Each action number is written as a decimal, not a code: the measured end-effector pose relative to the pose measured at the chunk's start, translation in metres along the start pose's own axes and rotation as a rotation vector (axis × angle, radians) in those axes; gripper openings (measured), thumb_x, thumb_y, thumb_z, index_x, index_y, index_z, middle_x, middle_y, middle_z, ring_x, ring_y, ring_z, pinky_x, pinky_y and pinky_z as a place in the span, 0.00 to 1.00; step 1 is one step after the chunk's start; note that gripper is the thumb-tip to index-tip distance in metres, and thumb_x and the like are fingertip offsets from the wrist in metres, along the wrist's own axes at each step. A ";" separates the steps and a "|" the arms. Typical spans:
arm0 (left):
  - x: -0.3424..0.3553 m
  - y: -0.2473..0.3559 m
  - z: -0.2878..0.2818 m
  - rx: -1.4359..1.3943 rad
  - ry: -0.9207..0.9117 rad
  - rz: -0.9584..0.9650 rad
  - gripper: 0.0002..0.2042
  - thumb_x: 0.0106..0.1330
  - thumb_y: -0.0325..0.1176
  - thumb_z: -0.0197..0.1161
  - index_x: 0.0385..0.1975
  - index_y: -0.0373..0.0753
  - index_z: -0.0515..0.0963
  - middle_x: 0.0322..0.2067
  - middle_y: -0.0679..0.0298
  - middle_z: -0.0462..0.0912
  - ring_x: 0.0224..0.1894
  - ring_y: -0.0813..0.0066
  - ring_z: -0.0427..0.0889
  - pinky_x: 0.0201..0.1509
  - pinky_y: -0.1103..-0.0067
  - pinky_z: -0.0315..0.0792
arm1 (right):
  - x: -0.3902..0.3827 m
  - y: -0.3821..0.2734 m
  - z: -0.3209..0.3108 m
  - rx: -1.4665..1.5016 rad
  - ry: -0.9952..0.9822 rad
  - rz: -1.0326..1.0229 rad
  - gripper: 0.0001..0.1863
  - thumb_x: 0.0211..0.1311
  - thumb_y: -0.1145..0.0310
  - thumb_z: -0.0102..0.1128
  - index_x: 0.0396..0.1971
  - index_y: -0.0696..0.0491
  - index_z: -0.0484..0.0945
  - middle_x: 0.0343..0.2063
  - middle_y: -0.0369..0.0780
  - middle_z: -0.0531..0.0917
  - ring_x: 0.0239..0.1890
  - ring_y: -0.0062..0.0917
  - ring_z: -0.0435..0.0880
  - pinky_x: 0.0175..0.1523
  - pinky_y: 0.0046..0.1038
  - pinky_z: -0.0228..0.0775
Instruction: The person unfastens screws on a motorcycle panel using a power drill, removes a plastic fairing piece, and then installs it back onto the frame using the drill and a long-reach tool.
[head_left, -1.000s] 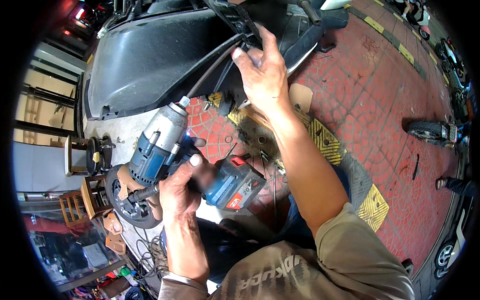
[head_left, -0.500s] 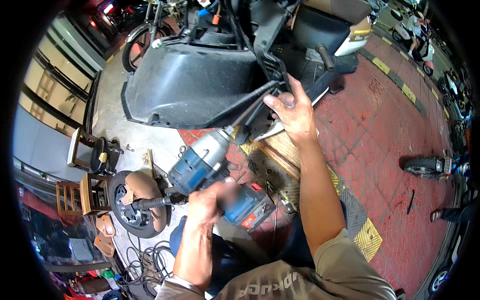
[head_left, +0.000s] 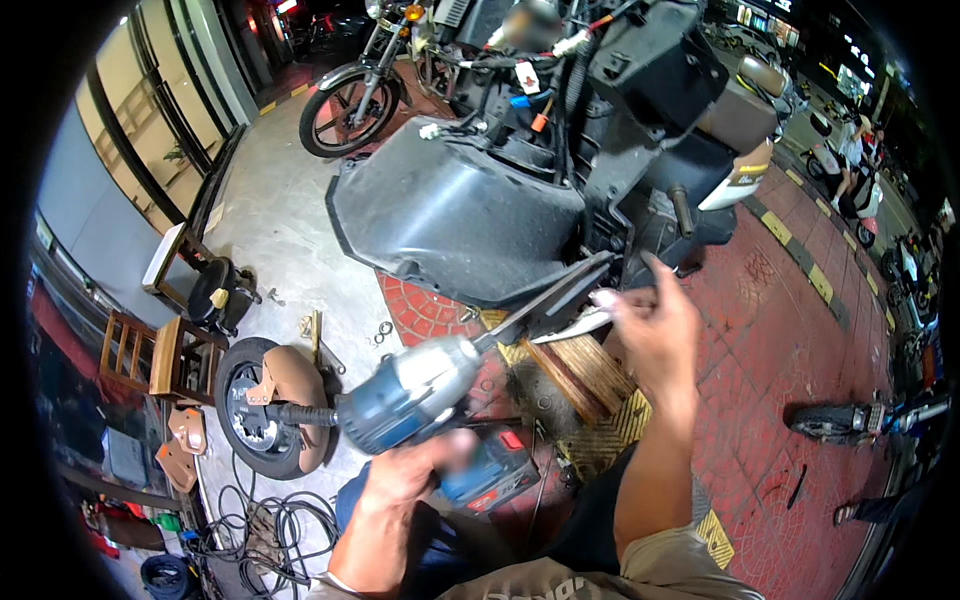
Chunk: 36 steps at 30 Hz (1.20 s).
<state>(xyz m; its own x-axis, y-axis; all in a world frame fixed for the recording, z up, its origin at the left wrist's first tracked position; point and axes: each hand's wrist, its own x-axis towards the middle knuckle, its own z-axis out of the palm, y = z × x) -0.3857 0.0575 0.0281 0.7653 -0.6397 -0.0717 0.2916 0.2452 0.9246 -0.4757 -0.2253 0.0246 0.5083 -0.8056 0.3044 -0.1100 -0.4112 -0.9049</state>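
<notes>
My left hand (head_left: 405, 475) is closed around the grip of a blue and grey cordless impact driver (head_left: 405, 395). Its long bit shaft (head_left: 520, 316) slants up and right toward the underside of a partly stripped scooter (head_left: 465, 215), beneath the dark front panel. Whether the tip meets a fastener cannot be made out. My right hand (head_left: 662, 340) is raised just right of the shaft's far end, near the scooter's lower edge. Its thumb and forefinger are spread apart, and I see nothing held between them. The other fingers are partly hidden.
A wooden block (head_left: 580, 375) lies below the scooter's edge. To the left are a wheel with a brown fender (head_left: 265, 405), wooden stools (head_left: 185, 360), and coiled black cables (head_left: 265, 530). Loose wires hang above the panel. Another motorcycle (head_left: 350, 110) stands behind.
The view has shifted, so the scooter appears farther up and right. My right hand has come away from the bit shaft and scooter edge, its fingers parting. The left keeps hold of the impact driver.
</notes>
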 end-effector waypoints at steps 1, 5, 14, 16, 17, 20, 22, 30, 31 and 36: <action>0.000 0.014 -0.003 0.002 0.022 0.040 0.21 0.54 0.25 0.73 0.48 0.27 0.77 0.24 0.59 0.79 0.18 0.68 0.77 0.23 0.73 0.73 | -0.003 -0.019 -0.007 -0.029 0.052 -0.066 0.34 0.58 0.66 0.77 0.62 0.60 0.73 0.29 0.42 0.88 0.28 0.25 0.87 0.36 0.28 0.80; 0.021 0.083 -0.014 0.095 0.132 0.080 0.21 0.57 0.32 0.74 0.48 0.30 0.76 0.20 0.61 0.77 0.16 0.69 0.77 0.20 0.72 0.74 | 0.015 -0.064 0.028 -0.098 0.172 -0.616 0.24 0.58 0.65 0.75 0.51 0.60 0.80 0.41 0.47 0.85 0.41 0.35 0.84 0.47 0.34 0.77; 0.110 0.161 -0.020 0.357 0.092 0.031 0.14 0.66 0.38 0.73 0.38 0.41 0.74 0.19 0.68 0.74 0.16 0.75 0.74 0.19 0.76 0.71 | 0.060 -0.060 0.096 -0.288 0.086 -0.734 0.38 0.56 0.50 0.74 0.60 0.59 0.75 0.59 0.47 0.77 0.60 0.44 0.73 0.64 0.45 0.64; 0.115 0.163 -0.022 0.358 0.062 0.019 0.14 0.66 0.39 0.73 0.38 0.41 0.74 0.20 0.68 0.73 0.16 0.75 0.73 0.19 0.76 0.69 | 0.058 -0.061 0.096 -0.299 0.073 -0.712 0.37 0.56 0.51 0.74 0.60 0.58 0.75 0.60 0.47 0.77 0.61 0.43 0.72 0.65 0.45 0.64; 0.117 0.163 -0.021 0.345 0.045 0.019 0.14 0.66 0.40 0.74 0.38 0.41 0.74 0.20 0.69 0.73 0.16 0.76 0.72 0.19 0.76 0.69 | 0.058 -0.060 0.096 -0.304 0.069 -0.710 0.37 0.56 0.51 0.74 0.60 0.58 0.75 0.60 0.47 0.77 0.61 0.44 0.72 0.65 0.45 0.64; 0.121 0.162 -0.021 0.321 0.027 -0.007 0.14 0.66 0.39 0.74 0.39 0.41 0.75 0.20 0.69 0.73 0.16 0.77 0.71 0.19 0.77 0.69 | 0.060 -0.058 0.095 -0.304 0.070 -0.715 0.37 0.56 0.50 0.74 0.60 0.59 0.75 0.59 0.47 0.77 0.61 0.44 0.72 0.66 0.45 0.63; 0.124 0.162 -0.020 0.300 0.028 -0.032 0.16 0.66 0.37 0.74 0.45 0.40 0.74 0.20 0.69 0.74 0.16 0.78 0.72 0.19 0.78 0.69 | 0.061 -0.057 0.095 -0.300 0.077 -0.721 0.37 0.56 0.50 0.74 0.60 0.59 0.75 0.59 0.47 0.77 0.61 0.45 0.72 0.66 0.45 0.63; 0.127 0.160 -0.016 0.301 0.034 -0.007 0.14 0.65 0.41 0.75 0.38 0.41 0.78 0.19 0.69 0.74 0.16 0.77 0.73 0.19 0.77 0.70 | 0.060 -0.057 0.098 -0.274 0.080 -0.724 0.37 0.56 0.50 0.75 0.58 0.60 0.76 0.58 0.47 0.78 0.60 0.45 0.73 0.66 0.45 0.63; 0.128 0.160 -0.014 0.297 0.034 -0.010 0.14 0.65 0.41 0.75 0.38 0.41 0.78 0.19 0.69 0.74 0.16 0.77 0.73 0.19 0.77 0.70 | 0.061 -0.057 0.096 -0.277 0.082 -0.727 0.37 0.56 0.50 0.74 0.58 0.60 0.76 0.58 0.47 0.79 0.60 0.45 0.73 0.66 0.45 0.63; 0.134 0.158 -0.013 0.303 0.011 -0.035 0.14 0.65 0.41 0.75 0.38 0.42 0.77 0.19 0.70 0.73 0.16 0.77 0.72 0.19 0.77 0.71 | 0.062 -0.052 0.096 -0.270 0.087 -0.715 0.37 0.56 0.48 0.74 0.58 0.61 0.76 0.58 0.48 0.78 0.59 0.45 0.73 0.66 0.45 0.63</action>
<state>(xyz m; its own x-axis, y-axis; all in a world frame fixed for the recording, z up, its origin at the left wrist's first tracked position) -0.2297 0.0198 0.1597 0.7645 -0.6354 -0.1084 0.1349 -0.0067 0.9908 -0.3567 -0.2133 0.0624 0.4664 -0.3311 0.8203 0.0096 -0.9254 -0.3789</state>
